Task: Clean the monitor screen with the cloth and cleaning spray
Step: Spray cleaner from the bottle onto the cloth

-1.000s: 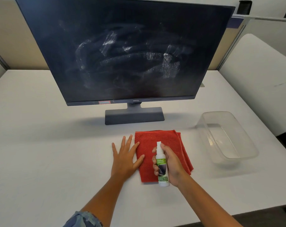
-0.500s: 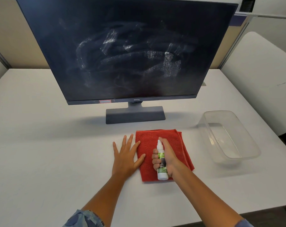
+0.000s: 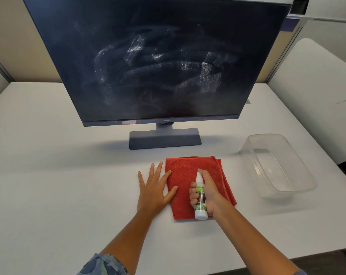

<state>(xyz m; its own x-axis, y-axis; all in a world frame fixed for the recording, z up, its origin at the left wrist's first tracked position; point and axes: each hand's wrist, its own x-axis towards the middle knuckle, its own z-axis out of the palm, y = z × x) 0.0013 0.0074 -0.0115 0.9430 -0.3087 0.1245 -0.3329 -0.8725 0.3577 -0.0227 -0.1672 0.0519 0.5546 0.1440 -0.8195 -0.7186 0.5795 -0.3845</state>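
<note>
A dark monitor (image 3: 158, 62) stands on the white table, its screen streaked with white smears across the middle. In front of its base lies a folded red cloth (image 3: 188, 171). My left hand (image 3: 155, 190) rests flat on the table with fingers spread, its thumb and forefinger on the cloth's left edge. My right hand (image 3: 208, 193) holds a small white spray bottle (image 3: 200, 203) with a green label upright over the cloth, the forefinger on top of the nozzle, which points left.
A clear plastic tub (image 3: 305, 179) sits to the right of the cloth. The white table (image 3: 49, 185) stretches to the left. A partition wall stands behind the monitor, and another white surface lies at the far right.
My right hand has dropped slightly with the bottle and its forefinger has come onto the nozzle. My left hand has stayed flat at the cloth's edge.
</note>
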